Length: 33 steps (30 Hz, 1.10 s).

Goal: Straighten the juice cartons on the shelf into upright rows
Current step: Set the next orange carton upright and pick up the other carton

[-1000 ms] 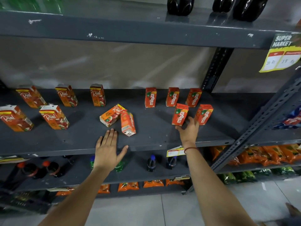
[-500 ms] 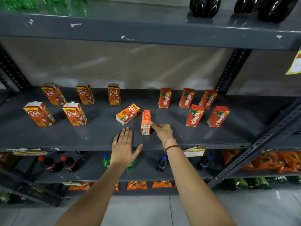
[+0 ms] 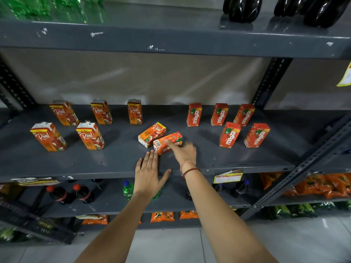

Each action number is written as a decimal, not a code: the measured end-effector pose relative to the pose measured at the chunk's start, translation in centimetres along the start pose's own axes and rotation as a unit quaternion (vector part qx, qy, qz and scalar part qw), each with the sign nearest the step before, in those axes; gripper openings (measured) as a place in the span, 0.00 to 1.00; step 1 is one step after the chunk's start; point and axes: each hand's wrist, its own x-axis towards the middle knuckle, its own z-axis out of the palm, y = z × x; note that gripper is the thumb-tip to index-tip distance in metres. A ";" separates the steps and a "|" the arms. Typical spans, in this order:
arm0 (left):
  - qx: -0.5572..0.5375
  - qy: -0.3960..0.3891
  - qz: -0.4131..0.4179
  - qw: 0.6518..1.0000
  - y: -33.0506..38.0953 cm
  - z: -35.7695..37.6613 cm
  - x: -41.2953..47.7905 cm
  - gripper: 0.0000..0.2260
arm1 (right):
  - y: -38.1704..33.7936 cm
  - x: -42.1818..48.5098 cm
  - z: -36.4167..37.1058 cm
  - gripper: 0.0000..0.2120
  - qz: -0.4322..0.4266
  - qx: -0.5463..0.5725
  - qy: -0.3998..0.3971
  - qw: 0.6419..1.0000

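On the grey shelf (image 3: 114, 164), several Real cartons stand upright at the left, such as one at the front (image 3: 90, 136) and one at the back (image 3: 134, 112). Several Maaza cartons stand upright at the right, for example one (image 3: 229, 134). Mid-shelf, a Real carton (image 3: 152, 134) lies on its side. Touching it lies a Maaza carton (image 3: 165, 144), barcode end toward me. My right hand (image 3: 185, 151), blurred, has its fingers on that Maaza carton. My left hand (image 3: 149, 171) rests flat on the shelf's front edge, fingers apart, fingertips just short of the carton.
Dark bottles (image 3: 243, 8) and green bottles (image 3: 47, 8) stand on the shelf above. Below are soda bottles (image 3: 81, 193) and orange packets (image 3: 322, 185). A slotted post (image 3: 269, 80) rises behind the Maaza cartons. A price tag (image 3: 228, 176) hangs from the shelf edge.
My right hand left the upright Maaza cartons at the right and took the fallen Maaza carton, which has turned from end-on to lying sideways. My left hand stayed put.
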 end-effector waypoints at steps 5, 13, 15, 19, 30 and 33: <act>0.004 -0.002 0.001 1.000 0.1 -0.1 -0.1 0.39 | 1.2 3.3 -3.3 0.32 -0.075 0.131 -0.154 0.976; 0.005 0.000 0.002 1.000 0.0 0.0 0.0 0.38 | -0.4 6.2 -4.9 0.25 -0.102 0.004 -0.333 0.937; 0.003 0.001 0.000 1.000 -0.1 0.1 0.0 0.38 | -0.4 6.4 -4.6 0.25 -0.102 -0.014 -0.329 0.939; -0.002 0.006 -0.003 1.000 -0.2 0.0 0.0 0.37 | -0.1 6.7 -4.0 0.24 -0.093 -0.017 -0.303 0.948; 0.014 -0.004 0.004 1.000 -0.1 0.1 0.0 0.37 | -0.6 6.4 -4.9 0.12 -0.003 0.109 -0.322 0.940; 0.015 -0.007 0.005 1.000 -0.1 0.0 0.0 0.38 | -0.7 6.4 -5.5 0.17 -0.008 0.129 -0.337 0.933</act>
